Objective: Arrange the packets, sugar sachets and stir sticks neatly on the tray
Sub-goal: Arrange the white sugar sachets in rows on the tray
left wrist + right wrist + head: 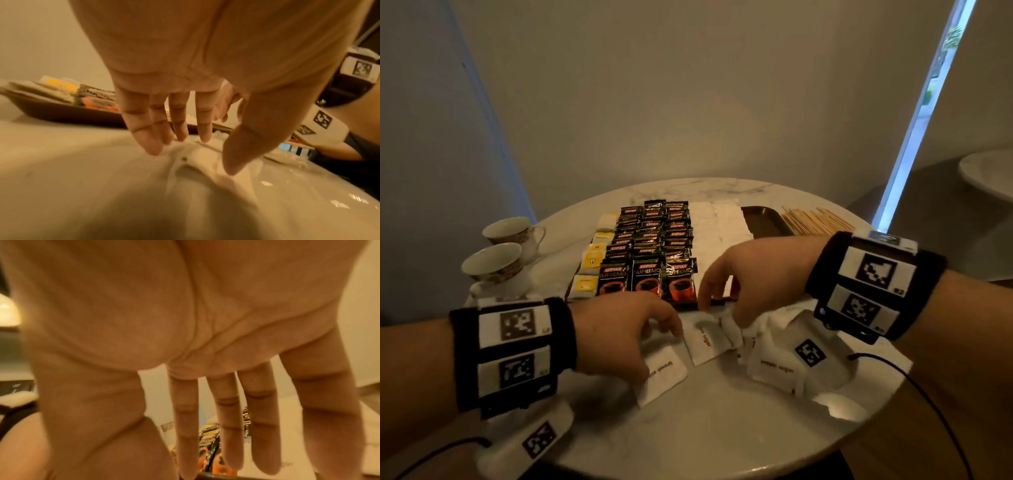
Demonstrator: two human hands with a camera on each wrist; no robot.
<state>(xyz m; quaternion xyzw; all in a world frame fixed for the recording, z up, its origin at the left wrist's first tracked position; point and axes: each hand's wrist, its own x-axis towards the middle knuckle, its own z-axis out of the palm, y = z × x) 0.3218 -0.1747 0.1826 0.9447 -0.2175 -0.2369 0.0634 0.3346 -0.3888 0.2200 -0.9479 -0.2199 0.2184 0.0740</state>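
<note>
A dark tray (760, 219) holds rows of black and red coffee packets (650, 240), yellow tea bags (592, 260) to their left and white sachets (719, 222) to their right. Loose brown sugar sachets (774, 370) lie on the table in front of it. My left hand (650, 329) rests straight fingertips and thumb on one sachet (205, 164). Just right of it, my right hand (722, 305) reaches down at the tray's front edge, fingers straight and spread above the sachets. Wooden stir sticks (815, 221) lie on the table right of the tray.
Two teacups (496, 260) stand at the left edge of the round marble table (688, 428). White tagged blocks with cables hang below both wrists. A wall stands close behind the table, and a second table (989, 171) is at the far right.
</note>
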